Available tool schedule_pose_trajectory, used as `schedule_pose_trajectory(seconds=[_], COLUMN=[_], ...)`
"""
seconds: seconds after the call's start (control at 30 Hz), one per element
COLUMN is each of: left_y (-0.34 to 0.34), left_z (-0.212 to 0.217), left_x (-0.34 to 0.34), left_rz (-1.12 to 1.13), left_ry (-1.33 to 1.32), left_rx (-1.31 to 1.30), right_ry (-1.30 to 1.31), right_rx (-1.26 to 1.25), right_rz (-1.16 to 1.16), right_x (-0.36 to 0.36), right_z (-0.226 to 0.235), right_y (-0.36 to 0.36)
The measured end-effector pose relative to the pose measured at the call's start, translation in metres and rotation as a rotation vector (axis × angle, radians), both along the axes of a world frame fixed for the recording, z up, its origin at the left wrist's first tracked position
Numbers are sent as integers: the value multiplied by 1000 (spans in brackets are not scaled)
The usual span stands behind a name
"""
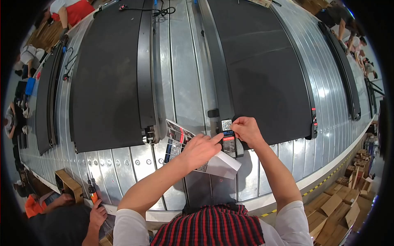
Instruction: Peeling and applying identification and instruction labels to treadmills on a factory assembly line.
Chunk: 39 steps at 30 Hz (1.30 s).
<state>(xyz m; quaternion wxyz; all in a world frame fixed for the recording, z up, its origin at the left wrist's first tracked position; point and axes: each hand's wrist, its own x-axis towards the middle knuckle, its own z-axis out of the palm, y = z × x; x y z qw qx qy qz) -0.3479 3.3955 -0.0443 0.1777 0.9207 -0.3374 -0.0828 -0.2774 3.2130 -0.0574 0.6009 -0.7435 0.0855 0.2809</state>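
Observation:
My left hand (pixel 200 150) holds a white sheet of stickers (pixel 180 141) against its palm while its forefinger presses a dark label (pixel 228 141) on the side rail of a black treadmill deck (pixel 262 69). The thumb and fingers of my right hand (pixel 246 129) pinch the upper edge of that same label, beside a small square code sticker (pixel 226 124). A white strip of backing paper (pixel 223 165) hangs below my left hand.
A second black treadmill deck (pixel 111 82) lies to the left on the metal slat conveyor (pixel 184 61). A neighbouring person's hand (pixel 97 211) holds an orange screwdriver (pixel 93 192) at lower left. Cardboard boxes (pixel 336 209) pile at lower right. Other people stand along both edges.

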Motion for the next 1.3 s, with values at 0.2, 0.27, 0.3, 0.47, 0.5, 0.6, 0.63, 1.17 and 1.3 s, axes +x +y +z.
schedule_pose_trajectory(seconds=[0.2,0.27,0.3,0.47,0.5,0.6,0.63,1.17,1.3], left_y=[1,-1,-1,-7,-9,-11,-11,51,55], left_z=[1,2,2,0,2,-3,-3,74,85], left_x=[2,3,3,-1,-2,-5,-6,-118,-137], left_rz=[-26,-36,-38,-27,-31,-32,-23,28,64], left_ry=[-23,-20,-19,-128,-130,-124,-128,394,475], left_rx=[25,48,49,40,43,78,82,-347,-389], right_ry=[1,-20,-20,-112,-114,-377,-438,-1201,-1169], right_rx=[-25,-37,-36,-121,-118,-361,-545,-986,-1071], right_rz=[-4,-1,-2,38,34,138,243,473,476], right_x=[0,1,1,0,-1,-4,-5,-45,-54], right_z=[-1,-3,-3,1,0,-4,8,-13,-12], right_y=[2,1,2,3,2,3,6,30,33])
